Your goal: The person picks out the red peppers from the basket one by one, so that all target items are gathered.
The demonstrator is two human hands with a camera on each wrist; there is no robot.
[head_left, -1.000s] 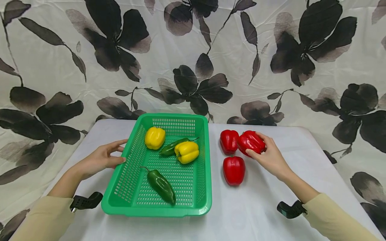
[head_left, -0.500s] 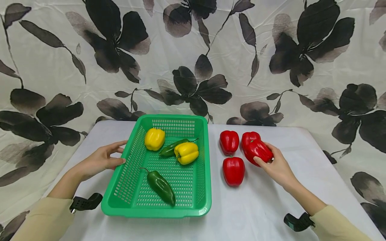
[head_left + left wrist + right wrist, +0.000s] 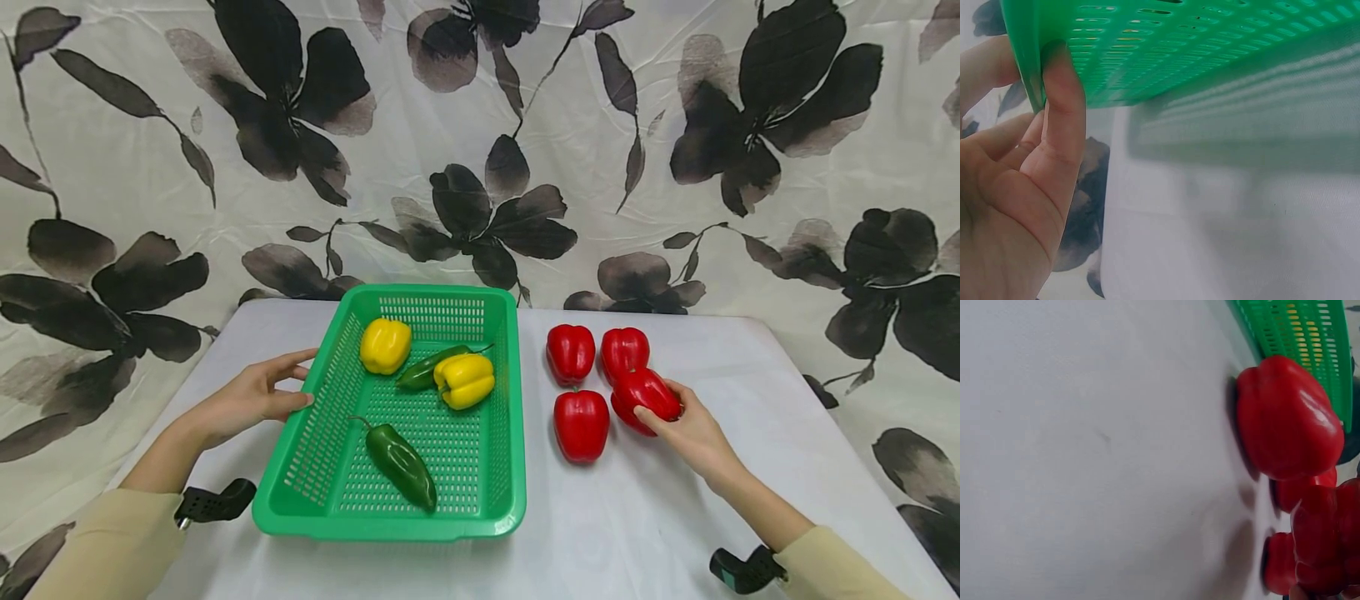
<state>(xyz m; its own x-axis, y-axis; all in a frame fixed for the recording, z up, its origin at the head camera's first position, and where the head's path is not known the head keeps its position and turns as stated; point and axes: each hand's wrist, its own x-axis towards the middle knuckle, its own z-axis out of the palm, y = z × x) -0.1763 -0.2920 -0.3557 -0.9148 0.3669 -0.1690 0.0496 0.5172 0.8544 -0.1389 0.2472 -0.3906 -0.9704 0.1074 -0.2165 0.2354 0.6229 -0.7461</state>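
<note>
My left hand (image 3: 243, 402) pinches the left rim of a green perforated plastic basket (image 3: 300, 454). In the left wrist view, a finger (image 3: 1063, 112) lies against the rim's underside. My right hand (image 3: 701, 433) holds a red bell pepper (image 3: 647, 397) tilted on its side, fingers behind it and thumb in front. That pepper shows large in the right wrist view's lower right corner, where most of the hand is out of sight. Around it stand three more red bell peppers: one at the front (image 3: 582, 425), one at the back left (image 3: 570, 354), one at the back (image 3: 624, 352).
Inside the basket lie two yellow bell peppers (image 3: 386, 346) and two long green peppers (image 3: 401, 467), one partly behind a yellow one. A white cloth (image 3: 675, 533) covers the table. Behind it hangs a floral curtain (image 3: 585, 167).
My right hand has moved the held red pepper toward me and to the right, out from in front of the back red pepper, which now shows. The left hand stays on the basket rim.
</note>
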